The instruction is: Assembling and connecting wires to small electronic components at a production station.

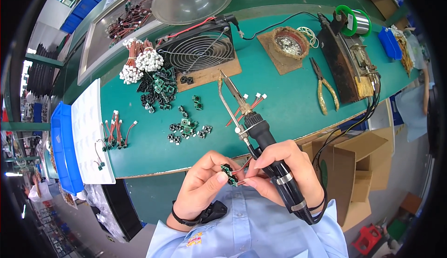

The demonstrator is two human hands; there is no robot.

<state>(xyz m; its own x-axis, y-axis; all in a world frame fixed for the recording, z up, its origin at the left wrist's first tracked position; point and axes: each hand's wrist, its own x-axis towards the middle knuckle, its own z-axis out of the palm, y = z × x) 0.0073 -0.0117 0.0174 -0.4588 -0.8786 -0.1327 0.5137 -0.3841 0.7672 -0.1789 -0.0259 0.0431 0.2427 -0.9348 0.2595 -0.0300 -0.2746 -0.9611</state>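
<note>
We list: one small green circuit board [227, 174], by the near edge of the worktop [144, 153], pinched in the left hand's [200, 184] grip; one soldering iron [263, 136], held in the right hand's [298, 167] grip, which also touches reddish wires [241, 169]; farther left, one pile of boards [163, 88]; far right, pliers [321, 82].

Beyond the left hand [202, 183], circuit boards [187, 127] are lying on the tabletop [139, 160], with a fan [200, 51] standing behind them. Pliers [320, 82] are resting beyond and right of the right hand [291, 165]; cartons [342, 169] are sitting, seemingly lower, to its right.
</note>
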